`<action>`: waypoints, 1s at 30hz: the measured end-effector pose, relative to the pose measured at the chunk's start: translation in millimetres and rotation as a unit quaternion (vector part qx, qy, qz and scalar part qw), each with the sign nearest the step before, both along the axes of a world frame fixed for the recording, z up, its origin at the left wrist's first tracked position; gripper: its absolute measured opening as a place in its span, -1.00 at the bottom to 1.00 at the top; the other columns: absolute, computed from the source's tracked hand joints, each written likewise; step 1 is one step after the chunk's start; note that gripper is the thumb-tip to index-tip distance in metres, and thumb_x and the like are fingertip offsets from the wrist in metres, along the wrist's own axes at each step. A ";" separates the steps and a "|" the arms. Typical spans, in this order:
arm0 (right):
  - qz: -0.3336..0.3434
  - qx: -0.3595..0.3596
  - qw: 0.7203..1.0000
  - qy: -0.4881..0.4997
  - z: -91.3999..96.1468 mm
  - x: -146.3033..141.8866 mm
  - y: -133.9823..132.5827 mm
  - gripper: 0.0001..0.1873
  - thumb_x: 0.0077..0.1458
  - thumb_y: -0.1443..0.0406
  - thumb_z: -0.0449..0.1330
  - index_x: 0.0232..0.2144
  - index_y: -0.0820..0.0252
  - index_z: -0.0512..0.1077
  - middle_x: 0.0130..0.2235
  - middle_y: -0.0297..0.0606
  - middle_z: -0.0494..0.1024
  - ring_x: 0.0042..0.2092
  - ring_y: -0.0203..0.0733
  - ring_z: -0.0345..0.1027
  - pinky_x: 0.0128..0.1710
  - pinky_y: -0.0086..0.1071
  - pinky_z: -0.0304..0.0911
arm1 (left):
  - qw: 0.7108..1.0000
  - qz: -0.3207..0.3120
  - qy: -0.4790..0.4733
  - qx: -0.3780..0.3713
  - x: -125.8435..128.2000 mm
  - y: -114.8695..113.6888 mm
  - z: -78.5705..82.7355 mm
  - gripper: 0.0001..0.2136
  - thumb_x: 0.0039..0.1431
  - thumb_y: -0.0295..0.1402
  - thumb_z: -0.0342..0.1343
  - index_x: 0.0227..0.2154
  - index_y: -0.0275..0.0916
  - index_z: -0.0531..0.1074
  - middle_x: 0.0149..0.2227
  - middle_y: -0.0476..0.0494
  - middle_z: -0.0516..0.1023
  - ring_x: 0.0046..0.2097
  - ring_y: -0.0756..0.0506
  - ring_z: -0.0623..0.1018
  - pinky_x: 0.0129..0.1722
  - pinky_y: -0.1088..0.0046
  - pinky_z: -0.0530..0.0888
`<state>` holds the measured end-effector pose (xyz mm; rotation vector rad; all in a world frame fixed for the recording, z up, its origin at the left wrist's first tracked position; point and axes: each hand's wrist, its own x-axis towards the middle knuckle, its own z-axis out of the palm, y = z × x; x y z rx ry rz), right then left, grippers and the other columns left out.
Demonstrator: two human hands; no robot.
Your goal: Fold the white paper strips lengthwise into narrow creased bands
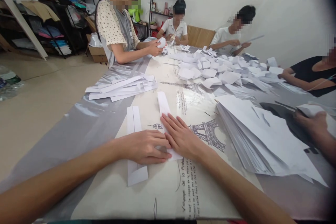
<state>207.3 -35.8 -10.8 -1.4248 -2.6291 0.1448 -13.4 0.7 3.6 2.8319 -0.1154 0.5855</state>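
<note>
A folded white paper strip (163,102) lies on the patterned tablecloth, running away from me under both hands. My right hand (181,135) rests flat on it with fingers stretched out. My left hand (147,147) touches the strip's near part with its fingertips, its fingers extended and meeting the right hand. Beneath and beside the left hand lies another folded paper strip (133,117), with a lengthwise crease and a turned-up near end. Part of each strip is hidden by my hands.
Left ahead lies a pile of folded strips (123,87). A stack of white sheets (259,136) stands at the right, with a heap of folded paper pieces (220,70) beyond. Several people sit or stand around the table, one person's hand (315,126) near the stack.
</note>
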 end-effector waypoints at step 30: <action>0.033 -0.020 0.999 0.016 5.9 -3.5 -8.2 -0.38 0.47 0.17 -0.22 0.48 0.12 -0.13 0.48 -0.23 0.00 0.50 -0.04 -0.31 0.46 0.13 -0.20 | 0.945 0.312 0.099 0.020 4.5 39.6 -6.3 -0.53 0.56 -0.14 -0.35 0.26 -0.22 0.29 0.36 -0.23 0.29 0.26 -0.15 0.37 0.22 0.25 0.20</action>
